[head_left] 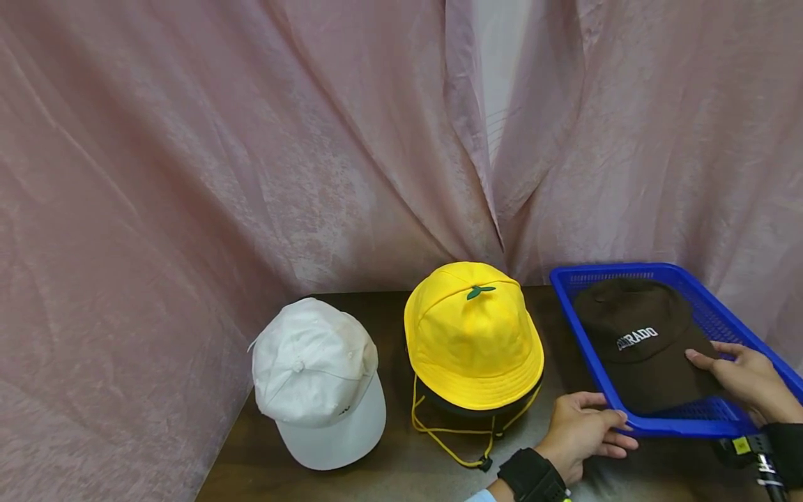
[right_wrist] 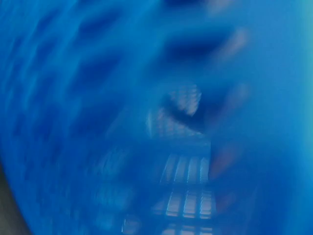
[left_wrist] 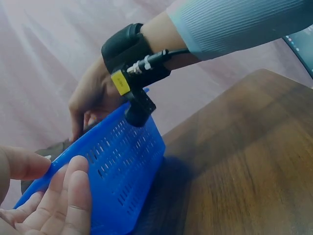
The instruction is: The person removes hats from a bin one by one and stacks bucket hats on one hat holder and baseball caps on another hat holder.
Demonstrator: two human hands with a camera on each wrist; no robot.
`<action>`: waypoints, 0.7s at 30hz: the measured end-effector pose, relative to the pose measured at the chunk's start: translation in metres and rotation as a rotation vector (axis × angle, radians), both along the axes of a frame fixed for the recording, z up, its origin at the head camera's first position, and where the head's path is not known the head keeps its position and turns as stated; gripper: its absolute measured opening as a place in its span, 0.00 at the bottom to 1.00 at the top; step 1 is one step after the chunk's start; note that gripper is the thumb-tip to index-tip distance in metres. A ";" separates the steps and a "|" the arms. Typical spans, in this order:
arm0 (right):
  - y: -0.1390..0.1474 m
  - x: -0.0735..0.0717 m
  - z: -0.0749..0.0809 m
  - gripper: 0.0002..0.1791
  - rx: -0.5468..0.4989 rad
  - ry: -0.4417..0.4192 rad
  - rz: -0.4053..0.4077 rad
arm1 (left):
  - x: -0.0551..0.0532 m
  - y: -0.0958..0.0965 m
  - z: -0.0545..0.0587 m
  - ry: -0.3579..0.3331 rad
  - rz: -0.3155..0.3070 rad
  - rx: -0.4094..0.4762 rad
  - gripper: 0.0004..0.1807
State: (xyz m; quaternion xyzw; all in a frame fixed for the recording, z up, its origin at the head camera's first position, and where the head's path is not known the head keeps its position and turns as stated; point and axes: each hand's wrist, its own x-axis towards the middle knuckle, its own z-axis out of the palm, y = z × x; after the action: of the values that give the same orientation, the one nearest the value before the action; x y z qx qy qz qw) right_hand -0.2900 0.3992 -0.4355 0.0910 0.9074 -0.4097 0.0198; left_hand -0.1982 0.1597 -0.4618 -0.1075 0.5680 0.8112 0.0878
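A brown baseball cap (head_left: 627, 321) with white lettering lies in a blue plastic basket (head_left: 583, 341) at the right of the table. My left hand (head_left: 583, 432) pinches the basket's rim at its near left corner. In the left wrist view, the thumb and fingers lie on either side of that rim. Reaching over the near right side, my right hand (head_left: 749, 380) holds the brim of the brown cap, thumb on top; the other fingers are partly hidden. Only blurred blue basket mesh (right_wrist: 98, 122) fills the right wrist view.
Left of the basket, a yellow bucket hat (head_left: 470, 341) with a green sprout and yellow cord sits on a dark support. Farther left stands a white baseball cap (head_left: 314, 369). Pink curtains (head_left: 314, 139) hang behind the brown wooden table (left_wrist: 234, 171).
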 end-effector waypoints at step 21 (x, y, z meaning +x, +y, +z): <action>-0.025 0.026 0.020 0.48 -0.692 0.227 -0.040 | -0.004 -0.014 0.002 0.002 -0.020 -0.095 0.14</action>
State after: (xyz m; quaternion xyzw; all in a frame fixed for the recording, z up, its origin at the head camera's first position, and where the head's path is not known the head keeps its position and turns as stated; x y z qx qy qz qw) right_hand -0.2644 0.3746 -0.4158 0.0505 0.7097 -0.7002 -0.0596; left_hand -0.2021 0.1453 -0.4596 -0.1051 0.6072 0.7824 0.0902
